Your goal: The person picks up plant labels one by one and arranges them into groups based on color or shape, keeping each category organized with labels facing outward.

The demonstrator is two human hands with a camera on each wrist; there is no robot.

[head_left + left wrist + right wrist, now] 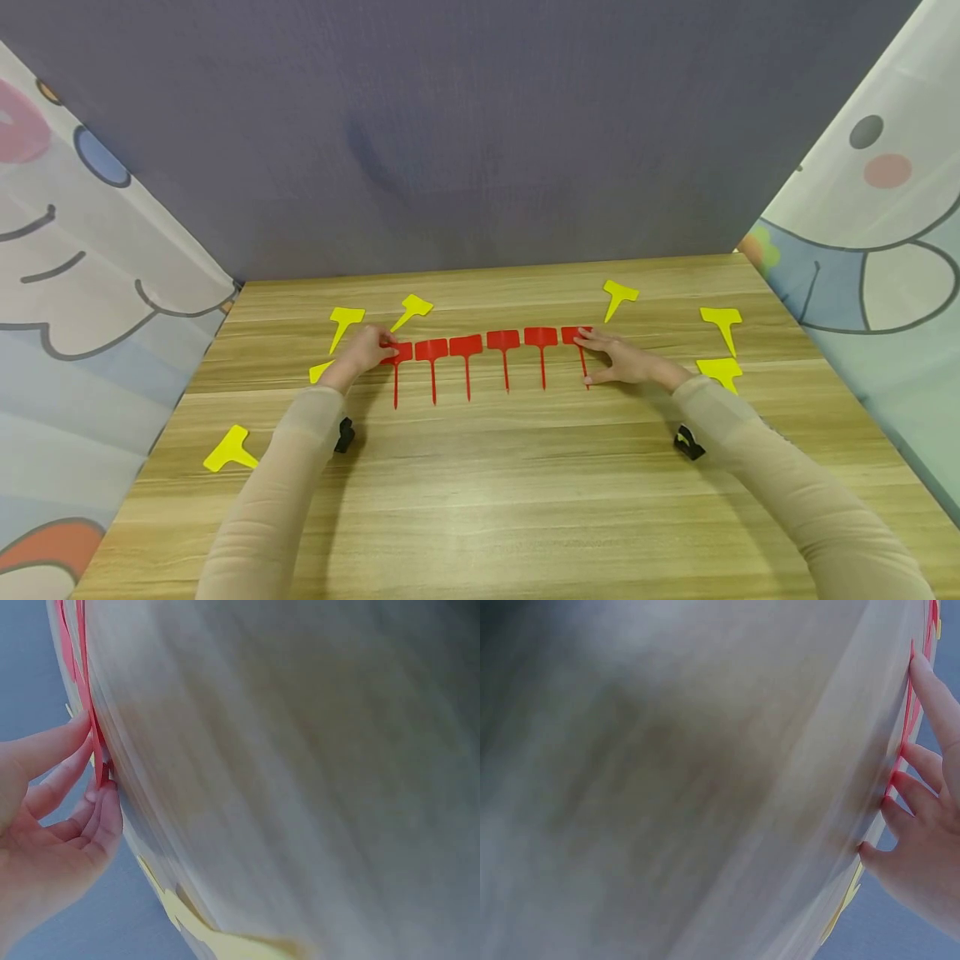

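On woodgrain table [480,492] by grey wall [480,142], hands [364,348] [624,360] touch tags [403,353] [568,335]: left pinching, right splayed.

I see six red T-shaped tags [467,345] lying side by side on the worktop [480,500], stems nearward. Both end heads, partly covered, I can't fully judge.

Cartoon-printed sheets [67,350] flank a dark grey panel [480,150] at the wood-grain table's [480,517] far edge.
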